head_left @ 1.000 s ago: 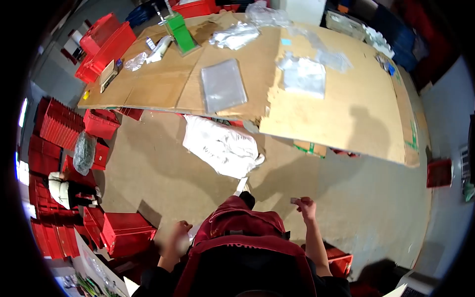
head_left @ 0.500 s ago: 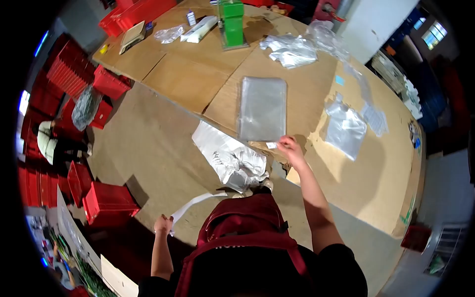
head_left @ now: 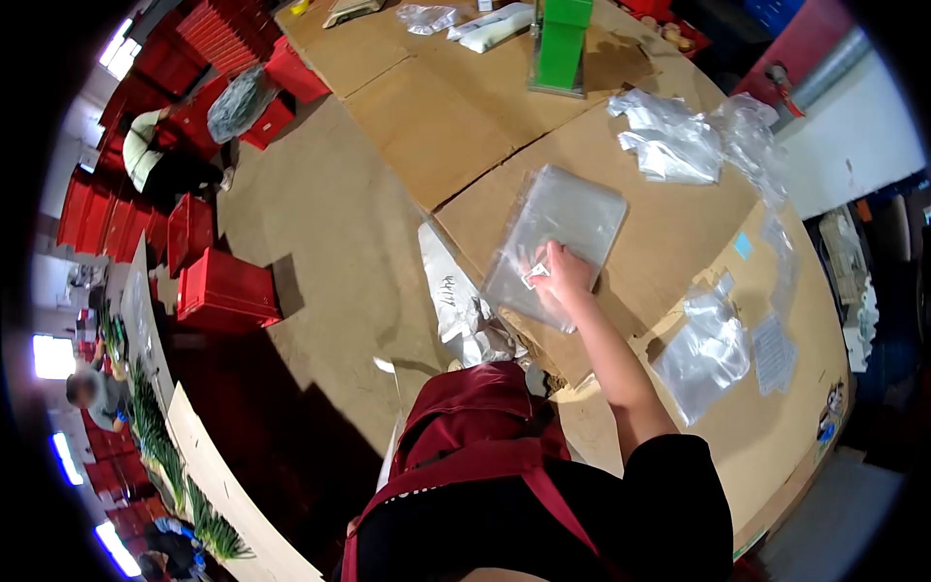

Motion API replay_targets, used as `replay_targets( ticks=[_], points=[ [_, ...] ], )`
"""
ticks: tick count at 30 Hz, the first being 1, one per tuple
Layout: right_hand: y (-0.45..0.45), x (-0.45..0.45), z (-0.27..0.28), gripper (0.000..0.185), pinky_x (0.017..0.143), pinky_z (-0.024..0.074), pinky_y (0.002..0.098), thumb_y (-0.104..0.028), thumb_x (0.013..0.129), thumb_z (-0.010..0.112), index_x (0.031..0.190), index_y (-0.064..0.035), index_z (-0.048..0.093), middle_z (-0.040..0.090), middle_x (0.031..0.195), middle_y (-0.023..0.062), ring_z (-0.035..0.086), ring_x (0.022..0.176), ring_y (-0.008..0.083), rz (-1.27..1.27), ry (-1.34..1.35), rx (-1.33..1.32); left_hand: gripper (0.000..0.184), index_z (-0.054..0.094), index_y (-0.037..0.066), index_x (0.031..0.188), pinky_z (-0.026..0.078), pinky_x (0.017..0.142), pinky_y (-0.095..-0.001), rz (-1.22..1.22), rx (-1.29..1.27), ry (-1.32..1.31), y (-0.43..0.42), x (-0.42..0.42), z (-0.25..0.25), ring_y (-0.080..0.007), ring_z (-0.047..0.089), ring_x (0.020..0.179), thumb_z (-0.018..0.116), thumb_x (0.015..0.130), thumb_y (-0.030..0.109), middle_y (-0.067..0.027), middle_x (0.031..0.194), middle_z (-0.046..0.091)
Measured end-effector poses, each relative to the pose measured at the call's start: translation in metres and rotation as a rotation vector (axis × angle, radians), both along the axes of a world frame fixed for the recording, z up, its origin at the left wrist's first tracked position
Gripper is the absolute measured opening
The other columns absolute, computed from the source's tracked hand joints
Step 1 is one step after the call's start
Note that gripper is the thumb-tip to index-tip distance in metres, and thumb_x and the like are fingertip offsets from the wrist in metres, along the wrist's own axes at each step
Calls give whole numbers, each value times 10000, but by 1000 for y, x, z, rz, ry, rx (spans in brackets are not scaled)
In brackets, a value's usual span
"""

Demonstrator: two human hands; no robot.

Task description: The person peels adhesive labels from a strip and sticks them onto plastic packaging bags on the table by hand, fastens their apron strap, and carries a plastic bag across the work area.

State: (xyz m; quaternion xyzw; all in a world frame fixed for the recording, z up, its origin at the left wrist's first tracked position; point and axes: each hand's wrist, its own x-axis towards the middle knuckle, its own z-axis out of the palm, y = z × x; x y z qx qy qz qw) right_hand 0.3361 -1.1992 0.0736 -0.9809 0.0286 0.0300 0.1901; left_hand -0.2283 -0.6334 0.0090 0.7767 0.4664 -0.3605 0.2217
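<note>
My right hand (head_left: 564, 274) is over the stack of clear plastic bags (head_left: 572, 199), its fingers closed in a pinch on a small white label (head_left: 534, 275) with dark marks. The stack lies at a slant on the cardboard-covered table (head_left: 475, 194), near its edge. My left hand does not show; the body and apron hide that side. Part of a white strip (head_left: 385, 366) shows left of the dark red apron (head_left: 475, 417). Below the table edge sits a white sack (head_left: 451, 291) with handwriting on it.
A green stand (head_left: 562, 44) rises at the back of the table. Crumpled plastic (head_left: 669, 136) and a loose clear bag (head_left: 703, 354) lie to the right. Red crates (head_left: 228, 291) stand on the floor at left, near a bending person (head_left: 145, 150). Green-leaved bundles (head_left: 155, 427) line a board at far left.
My right hand has moved from the near edge of the bag stack onto it, with the label. My left hand has gone out of sight. The view has turned and the stack appears slanted.
</note>
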Motion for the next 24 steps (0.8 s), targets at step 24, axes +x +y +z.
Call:
replay_targets(
  ticks=[24],
  points=[
    [-71,38,-16,296,939,237,445,-303,763,600,1000,-127,581,525,1104,25,451,1055,218,-23,-368,70,142,536,-30,756,411,491,-302,-365,-111,-635,-138,375,109,-148,505,511,533,763,112,-120,571,528]
  ],
)
